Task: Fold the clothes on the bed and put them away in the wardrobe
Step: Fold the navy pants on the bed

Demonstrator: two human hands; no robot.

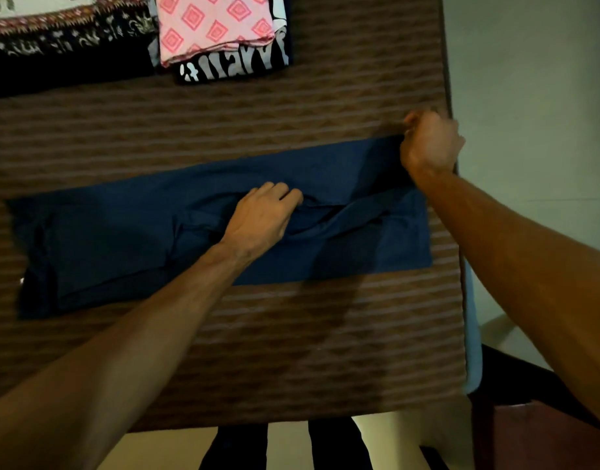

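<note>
Blue garment (122,239): lying lengthwise across the striped bed (291,334).
Left hand (263,220): you are gripping its bunched middle.
Right hand (430,144): you are pinching its far right corner.
Folded pink cloth (213,25): sitting beyond.

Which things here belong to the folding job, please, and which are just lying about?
Job: blue garment, left hand, right hand, pink folded cloth, black printed cloth, dark patterned cloth.
Lying about: striped bed cover.

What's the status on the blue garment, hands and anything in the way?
Left hand grips the blue garment mid-length; right hand pinches its far right corner. Garment lies in a long strip on the bed. Folded stack sits apart.
</note>
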